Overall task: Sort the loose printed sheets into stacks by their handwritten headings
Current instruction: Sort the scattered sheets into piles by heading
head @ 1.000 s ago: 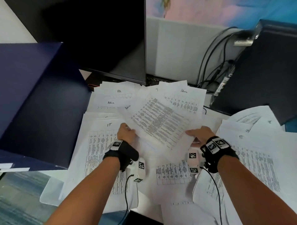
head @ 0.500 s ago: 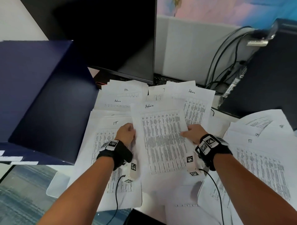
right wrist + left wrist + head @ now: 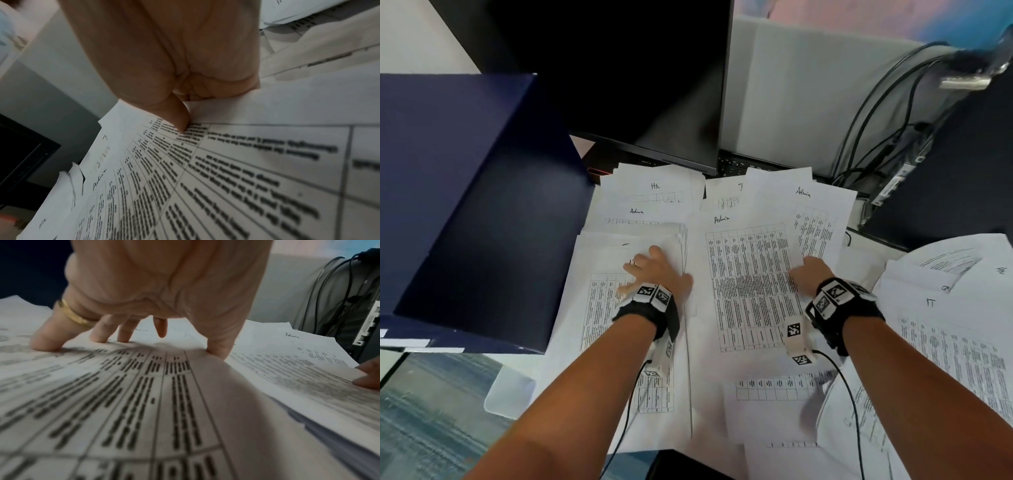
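Two hands down on paper, and I'm watching for a slip. My left hand (image 3: pixel 654 274) lies flat, fingers spread and straight, pressing the stack (image 3: pixel 619 342) beneath it. My right hand (image 3: pixel 810 277) pinches the right edge of the Admin sheet (image 3: pixel 750 284), thumb on top, fingers curled under; that sheet sits between the hands. Risk one, I judge: more than one page caught in that pinch, since loose sheets fan out just beyond and under it. Risk two: the left hand covers its stack's heading, so I can't read it, and filing on it blind could misfile. Another Admin sheet (image 3: pixel 811 212) lies beyond the right hand, easily dragged along.
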{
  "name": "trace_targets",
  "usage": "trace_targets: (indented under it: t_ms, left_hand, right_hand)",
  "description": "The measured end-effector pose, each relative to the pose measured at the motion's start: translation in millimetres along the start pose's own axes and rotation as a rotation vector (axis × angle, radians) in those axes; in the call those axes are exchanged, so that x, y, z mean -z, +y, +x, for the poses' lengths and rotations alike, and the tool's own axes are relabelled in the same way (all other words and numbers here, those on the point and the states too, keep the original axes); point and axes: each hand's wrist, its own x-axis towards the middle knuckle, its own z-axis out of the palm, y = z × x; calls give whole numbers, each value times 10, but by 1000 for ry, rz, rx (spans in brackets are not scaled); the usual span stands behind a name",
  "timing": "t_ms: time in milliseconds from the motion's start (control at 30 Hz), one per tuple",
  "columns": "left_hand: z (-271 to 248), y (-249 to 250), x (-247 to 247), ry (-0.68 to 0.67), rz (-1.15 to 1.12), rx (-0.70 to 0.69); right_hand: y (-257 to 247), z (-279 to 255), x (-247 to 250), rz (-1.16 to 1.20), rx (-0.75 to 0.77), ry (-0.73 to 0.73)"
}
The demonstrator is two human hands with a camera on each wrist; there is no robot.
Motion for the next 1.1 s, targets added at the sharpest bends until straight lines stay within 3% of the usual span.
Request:
trace_targets:
  t_ms: [67,200,333,400,533,700,833,1100]
  left_hand:
    - [43,-1,48,-34,-13,-13]
    - [84,-70,186,-65,-78,-117]
    - [74,-304,283,-94,-263,-223]
    - [53,-364,282,-102,-240,-258]
    - [-4,-377,273,-75,-241,-304]
    - [-71,-409,304,-58,-388,-250]
    - [-118,-546,361,-20,-557,-185]
    - [-150,-994,700,34,-692,-144]
  right_hand:
    - [12,-33,34,45,14,14]
    - [60,-22,58,-85,147,37]
    - [42,-108,95,-48,133,38]
    - [70,-89,125,9,67,20]
    - [160,-59,88,-28,136,22]
    - [212,-19,23,181,112,57]
    - [191,-53,37,202,141,33]
    - [-354,-156,-174,221,197,35]
